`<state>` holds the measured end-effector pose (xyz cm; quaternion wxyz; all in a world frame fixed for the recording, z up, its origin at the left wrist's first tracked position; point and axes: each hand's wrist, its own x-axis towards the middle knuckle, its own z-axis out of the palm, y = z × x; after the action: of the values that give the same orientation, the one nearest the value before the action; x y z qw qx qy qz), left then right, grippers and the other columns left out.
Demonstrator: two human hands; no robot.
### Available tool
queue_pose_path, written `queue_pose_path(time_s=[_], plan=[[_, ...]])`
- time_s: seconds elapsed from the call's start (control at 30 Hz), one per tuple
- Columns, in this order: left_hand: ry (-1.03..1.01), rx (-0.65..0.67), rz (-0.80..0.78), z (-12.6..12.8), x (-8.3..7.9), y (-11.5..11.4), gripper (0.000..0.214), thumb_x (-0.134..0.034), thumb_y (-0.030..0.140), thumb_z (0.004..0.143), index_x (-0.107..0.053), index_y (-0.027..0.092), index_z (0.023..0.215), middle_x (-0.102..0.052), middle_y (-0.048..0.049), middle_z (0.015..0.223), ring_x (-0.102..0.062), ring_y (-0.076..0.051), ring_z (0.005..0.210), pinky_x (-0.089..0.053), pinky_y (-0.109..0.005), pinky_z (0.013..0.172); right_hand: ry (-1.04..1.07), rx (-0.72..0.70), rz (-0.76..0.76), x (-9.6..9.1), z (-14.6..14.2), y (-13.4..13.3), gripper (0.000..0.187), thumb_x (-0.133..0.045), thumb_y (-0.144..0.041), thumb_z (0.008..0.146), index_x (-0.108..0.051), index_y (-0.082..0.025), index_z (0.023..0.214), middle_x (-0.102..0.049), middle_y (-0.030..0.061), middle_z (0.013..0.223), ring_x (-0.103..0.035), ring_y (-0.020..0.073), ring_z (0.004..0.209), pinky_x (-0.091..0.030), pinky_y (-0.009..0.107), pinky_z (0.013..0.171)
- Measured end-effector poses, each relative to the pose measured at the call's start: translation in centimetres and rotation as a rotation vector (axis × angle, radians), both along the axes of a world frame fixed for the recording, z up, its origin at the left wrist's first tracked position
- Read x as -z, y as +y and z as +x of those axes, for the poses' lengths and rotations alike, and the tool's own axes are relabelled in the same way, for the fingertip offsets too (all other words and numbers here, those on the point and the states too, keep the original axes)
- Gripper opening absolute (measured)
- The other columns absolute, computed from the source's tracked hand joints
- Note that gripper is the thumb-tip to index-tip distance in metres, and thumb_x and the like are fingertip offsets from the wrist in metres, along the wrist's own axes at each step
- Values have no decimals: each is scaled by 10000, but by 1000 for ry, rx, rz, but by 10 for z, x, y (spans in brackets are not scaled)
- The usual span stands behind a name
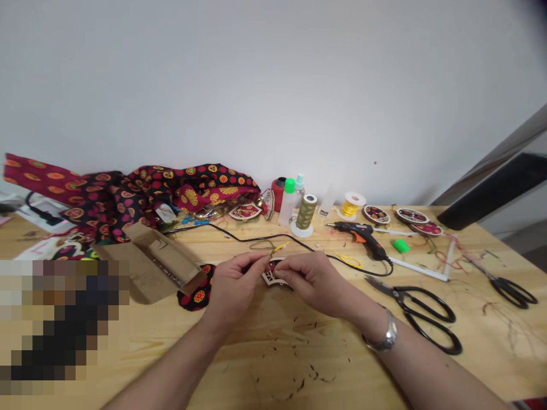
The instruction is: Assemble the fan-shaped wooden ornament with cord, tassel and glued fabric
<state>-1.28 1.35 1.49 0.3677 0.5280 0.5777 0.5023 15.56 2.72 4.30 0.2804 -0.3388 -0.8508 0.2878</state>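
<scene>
My left hand [237, 282] is closed, its thumb and fingertips pinching the left edge of a small pale cut-out ornament [270, 278] with dark red fabric behind its openings. A thin olive thread [261, 245] loops up from the fingertips, with a bit of yellow cord [281, 246] beside it. My right hand [311, 279] is also closed, its fingertips pinched together over the ornament's right part. Whatever lies between those fingertips is hidden. A patterned black and red cloth piece [199, 296] lies by my left hand.
An open cardboard box [154, 267] stands at left, patterned cloth [149, 193] behind it. Thread spools [306, 213], bottles [288, 205] and a glue gun [363, 236] line the back. Large scissors [410, 302] lie right; smaller scissors [508, 287] lie beyond. Dark scraps [303, 381] dot the table.
</scene>
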Motion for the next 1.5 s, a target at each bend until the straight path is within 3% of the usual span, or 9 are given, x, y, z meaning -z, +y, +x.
queue_pose_path(time_s=[0.3,0.43,0.53,0.6,0.9,1.0,1.13,1.3,1.5], plan=[[42,62,10,2,-6,-4,123,-654,248,725,-749,218,796,-743,-22,856,-644,-196,827,-474,-280,785,-292,20,376,4,-3,-5,167,-445,-157,848,-603,-151,794,-626,30,674,-508,120,592,-307,240,558],[-152,27,-130,3,-6,-1,106,-703,260,672,-744,175,723,-715,-18,676,-603,-144,624,-449,-223,589,-330,-11,476,11,-3,-5,150,-429,-131,850,-576,-154,838,-631,32,707,-533,133,630,-308,257,569],[-390,5,-246,2,-5,2,183,-716,306,662,-719,128,703,-608,17,499,-358,-40,374,-255,-177,382,-373,-29,495,15,-4,-6,132,-433,-117,840,-554,-165,826,-617,19,694,-529,130,627,-296,254,557],[-542,23,-289,2,-4,3,213,-727,307,649,-698,103,701,-618,4,546,-253,-3,357,-163,-164,362,-399,-48,484,17,-4,-7,127,-452,-90,809,-548,-173,801,-610,10,683,-520,123,604,-285,250,542],[-754,147,-292,2,-8,3,197,-745,241,625,-608,100,636,-547,31,552,-288,19,375,-163,-127,374,-352,19,354,13,7,13,159,-510,-93,818,-635,-190,821,-630,10,694,-522,113,644,-308,225,576],[-732,133,-263,3,-8,3,203,-751,240,613,-606,101,638,-547,29,550,-302,13,384,-181,-126,378,-386,160,301,9,20,26,204,-483,-83,831,-660,-176,787,-632,35,703,-523,134,690,-338,236,611],[-698,116,-266,3,-8,4,212,-749,261,618,-609,104,646,-557,27,549,-308,7,382,-189,-132,378,-507,352,404,-10,38,33,267,-450,-53,817,-661,-164,938,-637,86,830,-524,198,835,-372,289,685],[-701,96,-255,2,-11,2,221,-758,269,600,-622,107,665,-561,29,547,-293,7,381,-176,-134,375,-760,514,296,-30,79,2,201,-446,-105,821,-638,-165,812,-624,92,798,-563,200,719,-378,293,605],[-698,114,-245,3,-10,-1,196,-740,257,630,-632,104,685,-571,24,572,-302,6,391,-189,-134,379,-1016,737,81,18,163,-55,184,-447,-109,781,-618,-154,730,-651,134,796,-612,262,751,-444,333,637]])
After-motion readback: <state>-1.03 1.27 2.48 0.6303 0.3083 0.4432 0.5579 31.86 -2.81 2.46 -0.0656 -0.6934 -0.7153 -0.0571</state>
